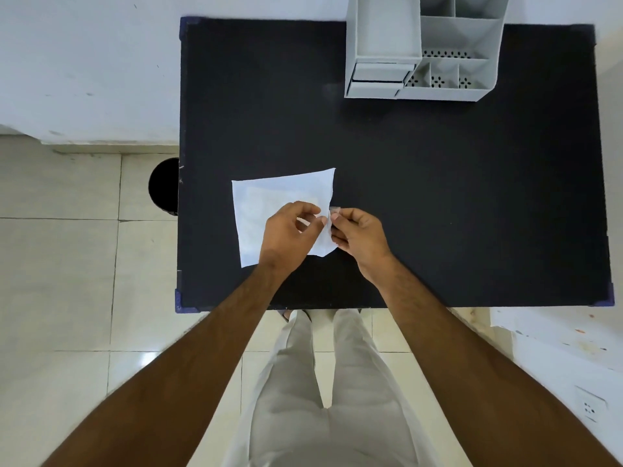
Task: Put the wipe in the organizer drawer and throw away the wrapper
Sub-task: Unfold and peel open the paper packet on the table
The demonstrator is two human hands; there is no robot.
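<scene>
- A dark round bin (165, 187) stands on the floor at the left edge of the frame, half hidden by the black surface (438, 203).
- The white wipe (269, 203) lies spread flat on the surface at centre-left, its right edge lifted.
- The left hand (290, 230) rests over the wipe's lower right part, thumb and fingers pinched together on that right edge.
- The right hand (357, 235) sits just beside it, to the right, fingers closed on the same edge, with a small scrap at the fingertips; whether that is the wrapper I cannot tell.
- The grey organizer (421, 52) stands at the upper right, well apart from both hands; its drawers (377, 80) face the person and look closed.
- The drawers lie up and right of the wipe, so the right hand seems nearer to them; the bin lies on the left hand's side.
</scene>
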